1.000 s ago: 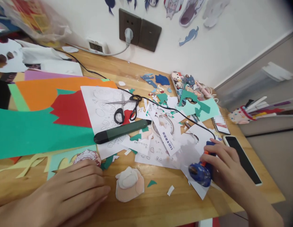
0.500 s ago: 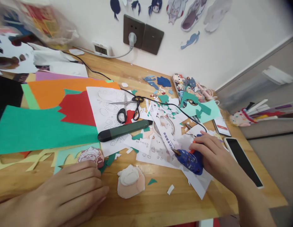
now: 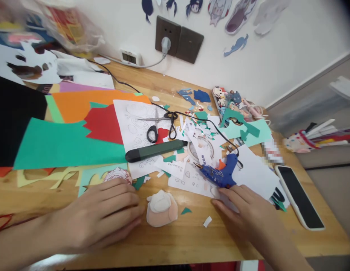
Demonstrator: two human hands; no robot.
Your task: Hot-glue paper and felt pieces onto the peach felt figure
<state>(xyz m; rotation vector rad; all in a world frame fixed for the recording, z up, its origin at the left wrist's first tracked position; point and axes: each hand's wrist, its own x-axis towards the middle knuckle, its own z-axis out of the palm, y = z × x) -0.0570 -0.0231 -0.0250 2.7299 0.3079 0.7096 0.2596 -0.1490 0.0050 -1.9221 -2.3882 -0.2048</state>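
One pistol-shaped plastic glue gun (image 3: 223, 175) lies beside, perhaps touching, the right fingers (image 3: 234, 195).

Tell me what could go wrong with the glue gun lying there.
The blue glue gun lies on loose paper; if hot, its tip might scorch or drip on it. Its black cord passes the scissors closely, so a tug could snag them. The right hand is close beside the gun and could bump it.

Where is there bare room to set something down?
Bare wood shows in front of the layered paper cutout, between the left hand and right hand; another patch lies between the right forearm and the white-edged phone. It's crowded around the scissors and glue gun, among paper scraps.
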